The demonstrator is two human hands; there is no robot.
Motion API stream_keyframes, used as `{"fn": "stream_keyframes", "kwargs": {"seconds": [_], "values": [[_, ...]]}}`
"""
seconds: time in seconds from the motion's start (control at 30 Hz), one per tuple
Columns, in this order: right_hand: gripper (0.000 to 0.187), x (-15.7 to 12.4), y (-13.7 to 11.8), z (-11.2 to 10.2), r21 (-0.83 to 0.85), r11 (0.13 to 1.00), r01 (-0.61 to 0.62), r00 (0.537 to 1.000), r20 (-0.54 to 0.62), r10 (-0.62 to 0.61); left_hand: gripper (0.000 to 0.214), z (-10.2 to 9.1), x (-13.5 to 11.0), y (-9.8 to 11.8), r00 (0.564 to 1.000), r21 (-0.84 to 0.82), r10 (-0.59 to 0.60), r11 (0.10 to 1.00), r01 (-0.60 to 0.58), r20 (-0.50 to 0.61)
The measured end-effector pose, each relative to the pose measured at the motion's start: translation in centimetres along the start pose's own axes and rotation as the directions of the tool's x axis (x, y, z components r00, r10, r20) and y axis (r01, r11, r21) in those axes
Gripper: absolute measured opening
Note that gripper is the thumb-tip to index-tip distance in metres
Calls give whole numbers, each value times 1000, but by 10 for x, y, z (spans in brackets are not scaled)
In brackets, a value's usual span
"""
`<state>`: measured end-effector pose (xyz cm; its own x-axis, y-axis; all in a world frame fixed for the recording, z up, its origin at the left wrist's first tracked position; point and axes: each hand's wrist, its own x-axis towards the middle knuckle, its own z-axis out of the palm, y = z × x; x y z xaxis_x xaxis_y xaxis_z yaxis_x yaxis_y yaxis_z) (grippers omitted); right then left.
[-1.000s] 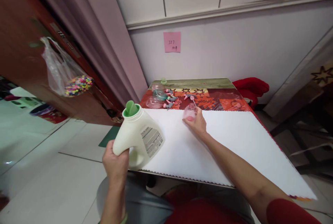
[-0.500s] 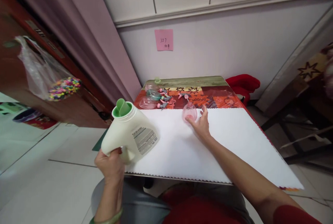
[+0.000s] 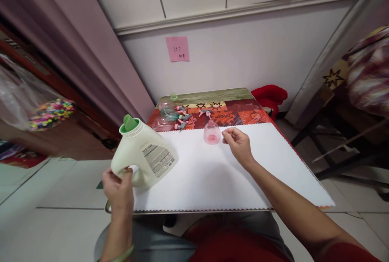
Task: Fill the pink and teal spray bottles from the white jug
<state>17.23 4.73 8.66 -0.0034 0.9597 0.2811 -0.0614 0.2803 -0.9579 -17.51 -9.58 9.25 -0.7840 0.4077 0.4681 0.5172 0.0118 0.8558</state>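
My left hand (image 3: 118, 187) grips the handle of a pale green detergent jug (image 3: 142, 157) with a green spout, tilted at the table's near left corner. A small clear pink bottle (image 3: 212, 133) stands upright on the white mat (image 3: 219, 172). My right hand (image 3: 238, 145) hovers just right of the bottle, apart from it, its fingers loosely curled with nothing in them.
At the table's far end lie several clear bottles (image 3: 165, 118) and spray heads (image 3: 182, 116) on a patterned cloth (image 3: 240, 114). A pink note (image 3: 177, 48) is stuck on the wall. A red cushion (image 3: 269, 95) sits behind the table; a bag of beads (image 3: 45, 112) hangs at left.
My right hand has let go of the pink bottle and drawn back to its right. The jug has moved slightly lower and left in view as my head turned.
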Motion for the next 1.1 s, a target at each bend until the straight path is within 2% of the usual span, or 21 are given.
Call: {"fn": "stream_keyframes", "kwargs": {"seconds": [0.03,0.07,0.1,0.13,0.17,0.2,0.23,0.27,0.3,0.33,0.37,0.4,0.43,0.47,0.57,0.7,0.9,1.0,1.03,1.07,1.1], "values": [[33,0,-4,2,12,1000,-2,1000,1,2,47,-3,-8,11,991,-22,121,992,-123,-63],[34,0,-8,5,24,1000,-3,1000,1,3,50,-3,-18,25,951,-5,280,959,-283,-134],[36,0,-12,8,41,999,-6,1000,1,6,47,0,-28,41,885,-20,424,900,-436,-194],[38,0,-17,12,62,998,-12,1000,3,12,38,7,-37,59,863,-60,480,868,-494,-161],[42,0,-22,17,85,996,-24,1000,-1,24,23,18,-47,78,872,-109,488,866,-488,-31],[46,0,-27,23,112,993,-43,999,-7,44,16,31,-54,97,880,-167,452,888,-429,144],[50,1,-34,29,140,988,-69,997,-11,71,29,47,-60,115,876,-212,358,929,-302,323],[55,3,-40,34,169,981,-100,995,-11,103,44,65,-64,132,846,-242,231,962,-125,481],[60,7,-48,40,195,972,-133,991,-1,136,58,83,-65,147,771,-255,118,965,60,626],[64,12,-56,44,212,964,-162,987,22,161,68,100,-65,161,666,-233,24,946,227,745],[68,18,-64,48,216,959,-185,983,59,176,76,116,-64,174,550,-182,-40,922,343,834],[71,25,-72,50,203,959,-200,978,104,182,82,131,-61,185,479,-143,-76,903,405,875],[75,32,-80,50,182,961,-209,972,146,183,84,142,-59,194,436,-125,-87,892,434,896],[78,40,-88,50,158,963,-219,965,185,189,85,151,-56,202,418,-116,-92,888,446,904],[83,58,-109,47,104,959,-264,943,237,234,86,165,-49,220,439,-135,-78,891,434,895],[83,66,-121,46,56,950,-308,933,212,290,86,168,-45,227,468,-147,-75,895,420,880],[81,63,-117,52,89,953,-291,936,233,264,85,171,-44,223,482,-140,-101,888,438,870],[78,62,-105,50,145,936,-321,923,272,274,81,157,-50,212,464,-182,-36,891,416,885],[76,62,-97,46,172,929,-329,927,248,283,76,147,-53,205,476,-218,4,893,394,879],[73,61,-86,42,204,924,-323,939,190,286,69,134,-57,195,508,-259,44,896,361,860],[69,61,-72,37,237,926,-294,956,94,279,57,119,-60,183,597,-309,73,901,304,799]]}}
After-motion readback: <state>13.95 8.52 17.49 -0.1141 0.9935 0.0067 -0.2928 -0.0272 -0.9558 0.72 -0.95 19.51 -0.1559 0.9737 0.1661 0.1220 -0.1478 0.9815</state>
